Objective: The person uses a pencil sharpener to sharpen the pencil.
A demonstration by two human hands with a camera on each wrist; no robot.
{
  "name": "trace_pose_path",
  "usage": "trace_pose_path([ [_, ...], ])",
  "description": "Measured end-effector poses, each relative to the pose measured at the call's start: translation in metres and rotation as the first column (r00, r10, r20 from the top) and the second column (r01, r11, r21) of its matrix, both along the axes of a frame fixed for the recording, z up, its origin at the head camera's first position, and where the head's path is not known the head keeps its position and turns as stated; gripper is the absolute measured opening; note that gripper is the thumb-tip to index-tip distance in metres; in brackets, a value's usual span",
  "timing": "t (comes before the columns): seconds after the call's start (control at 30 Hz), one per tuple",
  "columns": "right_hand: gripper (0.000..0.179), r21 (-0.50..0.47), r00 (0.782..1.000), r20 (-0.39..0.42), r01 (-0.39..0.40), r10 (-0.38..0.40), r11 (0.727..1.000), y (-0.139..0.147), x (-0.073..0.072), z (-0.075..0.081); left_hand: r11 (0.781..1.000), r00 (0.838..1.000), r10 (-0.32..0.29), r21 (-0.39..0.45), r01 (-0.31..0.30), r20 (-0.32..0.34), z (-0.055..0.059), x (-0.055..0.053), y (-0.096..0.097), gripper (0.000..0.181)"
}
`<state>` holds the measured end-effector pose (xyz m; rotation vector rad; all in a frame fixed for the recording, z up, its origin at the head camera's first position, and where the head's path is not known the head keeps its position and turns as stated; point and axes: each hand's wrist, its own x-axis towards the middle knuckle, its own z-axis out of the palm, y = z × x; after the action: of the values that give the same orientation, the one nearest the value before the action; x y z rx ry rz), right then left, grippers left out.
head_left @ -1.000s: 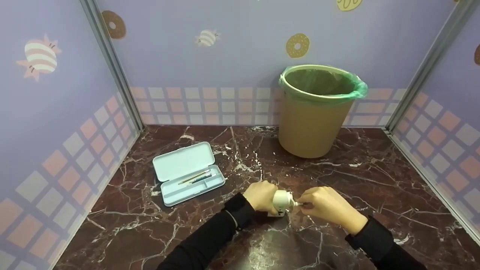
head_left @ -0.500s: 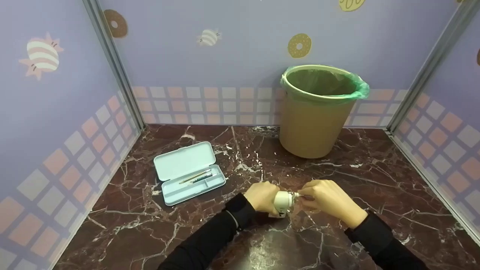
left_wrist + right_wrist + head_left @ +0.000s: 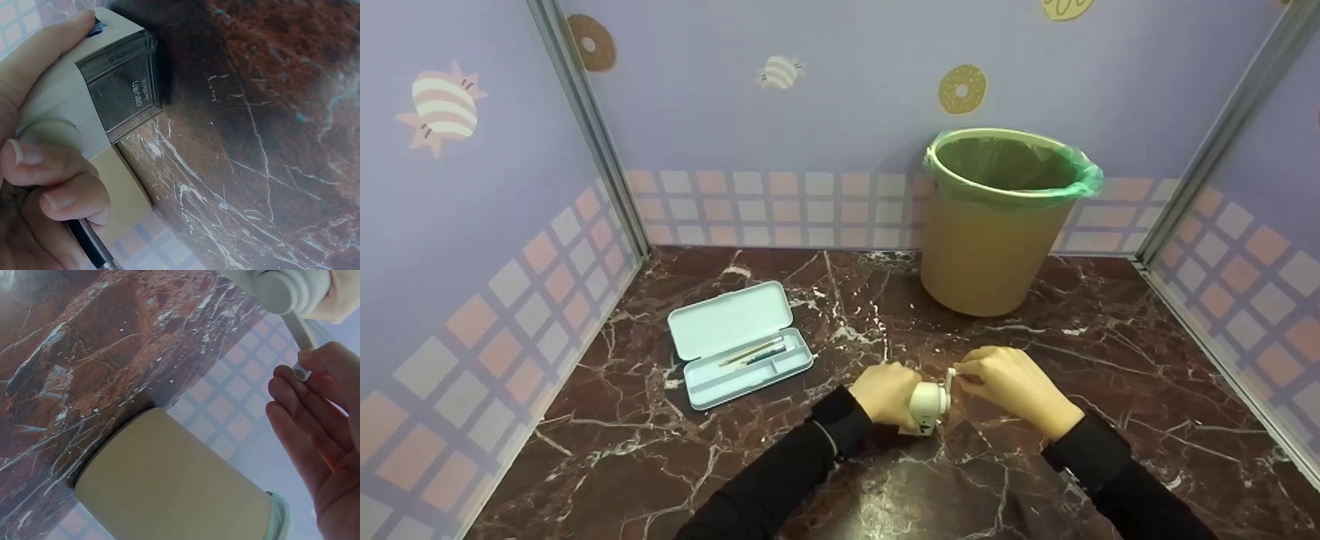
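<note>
A white crank pencil sharpener (image 3: 928,401) stands at the front middle of the marble-patterned table in the head view. My left hand (image 3: 885,394) grips its body from the left. In the left wrist view its clear shavings drawer (image 3: 125,84) shows, marked with lettering. Below that drawer, the curled fingers of the same hand hold a black pencil (image 3: 90,243) with a metal ferrule. My right hand (image 3: 1009,386) pinches the end of the crank handle (image 3: 298,331) between thumb and fingers. The crank points upward in the head view. The pencil's other end is hidden.
A light blue pencil case (image 3: 729,326) lies with its lid up at the left, a few pencils (image 3: 754,352) inside. At the back right stands a tan bin (image 3: 990,251) with a green liner (image 3: 1087,180). Patterned walls enclose the table on three sides.
My right hand has moved up and away, swinging the crank from pointing right toward the hand to pointing upward. The left hand and the sharpener stay nearly still.
</note>
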<state>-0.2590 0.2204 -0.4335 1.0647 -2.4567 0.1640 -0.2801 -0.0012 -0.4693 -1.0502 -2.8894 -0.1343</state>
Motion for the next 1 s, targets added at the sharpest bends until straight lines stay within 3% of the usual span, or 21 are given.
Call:
trace_pose_path([
  [0.63, 0.012, -0.028, 1.0, 0.001, 0.008, -0.008, 1.0, -0.002, -0.018, -0.018, 1.0, 0.999, 0.027, -0.011, -0.026, 0.027, 0.002, 0.001, -0.001, 0.043],
  [1.0, 0.012, -0.021, 0.996, 0.075, 0.042, -0.041, 0.999, -0.003, -0.021, -0.029, 1.0, 1.0, 0.02, -0.011, -0.02, 0.02, 0.002, 0.001, -0.001, 0.044],
])
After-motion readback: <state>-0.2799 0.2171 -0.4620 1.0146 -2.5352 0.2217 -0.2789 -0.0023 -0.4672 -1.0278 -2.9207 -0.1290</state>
